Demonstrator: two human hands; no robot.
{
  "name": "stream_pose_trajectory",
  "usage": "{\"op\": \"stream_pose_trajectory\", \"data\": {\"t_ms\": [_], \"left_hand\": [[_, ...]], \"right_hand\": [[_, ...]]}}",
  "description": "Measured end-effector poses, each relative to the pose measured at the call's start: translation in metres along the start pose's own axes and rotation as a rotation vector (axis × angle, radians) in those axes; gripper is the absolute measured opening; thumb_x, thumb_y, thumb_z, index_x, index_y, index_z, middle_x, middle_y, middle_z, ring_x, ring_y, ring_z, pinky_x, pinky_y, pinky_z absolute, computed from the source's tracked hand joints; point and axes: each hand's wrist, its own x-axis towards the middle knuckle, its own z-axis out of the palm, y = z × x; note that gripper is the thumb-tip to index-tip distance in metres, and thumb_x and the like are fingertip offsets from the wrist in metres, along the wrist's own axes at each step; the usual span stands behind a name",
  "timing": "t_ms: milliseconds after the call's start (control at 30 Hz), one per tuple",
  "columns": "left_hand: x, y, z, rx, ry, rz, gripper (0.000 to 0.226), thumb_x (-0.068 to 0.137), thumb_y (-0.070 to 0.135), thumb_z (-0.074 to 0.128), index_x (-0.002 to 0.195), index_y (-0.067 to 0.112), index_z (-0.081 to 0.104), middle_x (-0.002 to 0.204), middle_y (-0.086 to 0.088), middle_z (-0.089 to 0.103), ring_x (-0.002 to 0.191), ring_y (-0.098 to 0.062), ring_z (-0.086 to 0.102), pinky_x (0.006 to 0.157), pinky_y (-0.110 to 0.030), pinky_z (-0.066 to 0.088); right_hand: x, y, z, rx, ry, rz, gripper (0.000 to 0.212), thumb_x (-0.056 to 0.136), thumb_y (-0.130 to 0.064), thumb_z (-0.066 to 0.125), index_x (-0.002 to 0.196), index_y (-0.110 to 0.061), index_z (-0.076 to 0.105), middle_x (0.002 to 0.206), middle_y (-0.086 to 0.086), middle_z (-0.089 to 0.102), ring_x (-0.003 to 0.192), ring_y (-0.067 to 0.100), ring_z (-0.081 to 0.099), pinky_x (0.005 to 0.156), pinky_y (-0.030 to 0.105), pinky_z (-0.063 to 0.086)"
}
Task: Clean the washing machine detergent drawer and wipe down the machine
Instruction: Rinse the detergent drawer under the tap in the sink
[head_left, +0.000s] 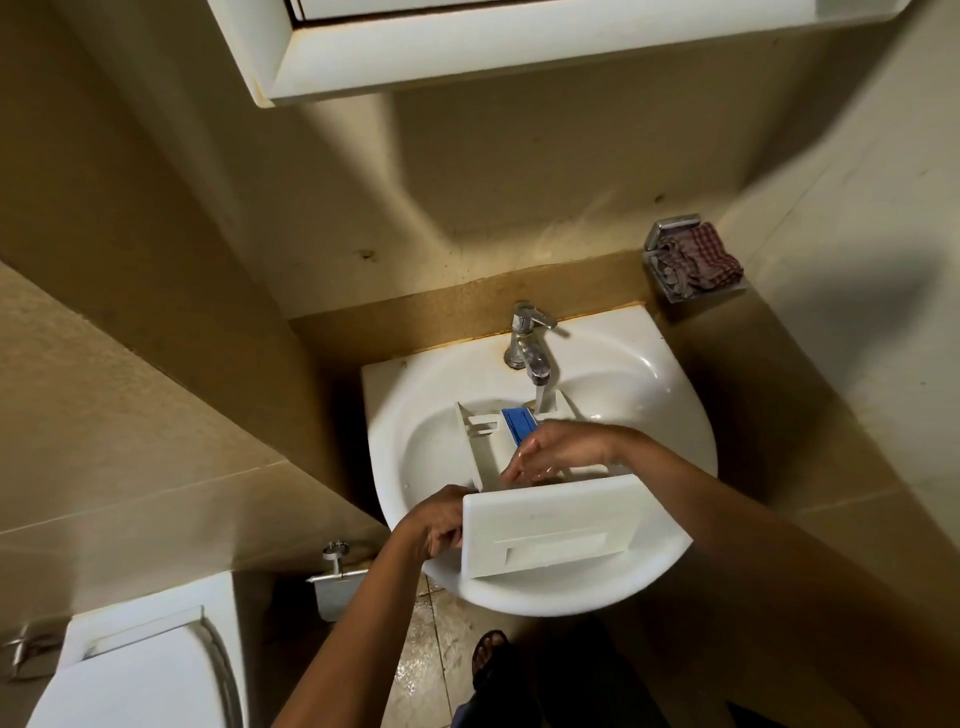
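Observation:
A white detergent drawer (550, 525) lies in the white sink (639, 379), its front panel toward me and its far end under the tap (530, 340). Water runs from the tap into the drawer's far end. A blue insert (517, 423) sits in the middle compartment. My left hand (434, 525) grips the left edge of the drawer's front panel. My right hand (558, 452) reaches down into the drawer behind the panel, its fingers touching the inside; what they touch is hidden by the panel.
A checked cloth (698, 257) sits in a metal wall holder at the right. A white toilet (140, 670) stands at the lower left. A cabinet (467, 47) hangs overhead. The floor tiles (421, 660) below the sink look wet.

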Motion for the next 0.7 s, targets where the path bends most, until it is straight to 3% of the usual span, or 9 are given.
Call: {"op": "stream_pose_trajectory", "data": {"t_ms": [133,200,267,400,567,700], "left_hand": [[0.001,-0.002,-0.001,-0.008,0.012,0.003,0.010,0.093,0.003,0.058,0.090,0.006,0.067,0.063,-0.001,0.069,0.052,-0.008,0.062,0.045,-0.019,0.046],[-0.002,-0.001,0.000,-0.005,0.014,0.002,0.012,0.094,0.003,0.056,0.089,0.006,0.066,0.061,-0.001,0.067,0.050,-0.007,0.060,0.044,-0.018,0.044],[-0.003,-0.001,0.000,-0.027,0.004,0.006,0.008,0.094,0.003,0.058,0.094,0.004,0.066,0.065,-0.002,0.070,0.054,-0.009,0.064,0.047,-0.020,0.049],[-0.002,-0.001,0.001,-0.070,-0.002,-0.003,0.012,0.093,0.005,0.061,0.104,0.003,0.066,0.077,-0.007,0.073,0.065,-0.013,0.070,0.058,-0.025,0.056],[-0.001,-0.001,0.000,-0.079,0.005,-0.010,0.015,0.094,0.007,0.061,0.107,0.003,0.066,0.077,-0.005,0.073,0.065,-0.012,0.069,0.056,-0.024,0.055],[0.001,-0.003,0.000,-0.050,0.021,-0.005,0.014,0.093,0.006,0.060,0.105,0.004,0.067,0.076,-0.005,0.071,0.064,-0.012,0.066,0.056,-0.023,0.053]], "right_hand": [[0.025,0.030,-0.023,0.827,0.420,0.014,0.015,0.096,-0.008,0.052,0.099,0.000,0.064,0.094,0.016,0.070,0.088,0.023,0.068,0.077,0.027,0.058],[0.037,0.036,-0.029,1.220,0.513,0.049,0.015,0.095,-0.005,0.051,0.100,0.004,0.062,0.083,0.015,0.072,0.087,0.023,0.067,0.070,0.026,0.058],[0.048,0.038,-0.033,1.439,0.565,0.045,0.012,0.092,-0.003,0.055,0.096,0.005,0.063,0.077,0.016,0.072,0.081,0.023,0.069,0.068,0.027,0.058],[0.057,0.030,-0.033,1.583,0.517,0.006,0.015,0.096,-0.004,0.048,0.096,0.003,0.061,0.073,0.013,0.071,0.073,0.018,0.068,0.065,0.022,0.056],[0.058,0.020,-0.038,1.657,0.448,-0.017,0.023,0.098,-0.001,0.035,0.097,0.002,0.058,0.076,0.014,0.070,0.079,0.019,0.065,0.065,0.024,0.055],[0.052,0.021,-0.035,1.384,0.265,0.043,0.018,0.094,0.002,0.045,0.103,0.005,0.060,0.088,0.018,0.071,0.078,0.024,0.071,0.065,0.026,0.059]]}}
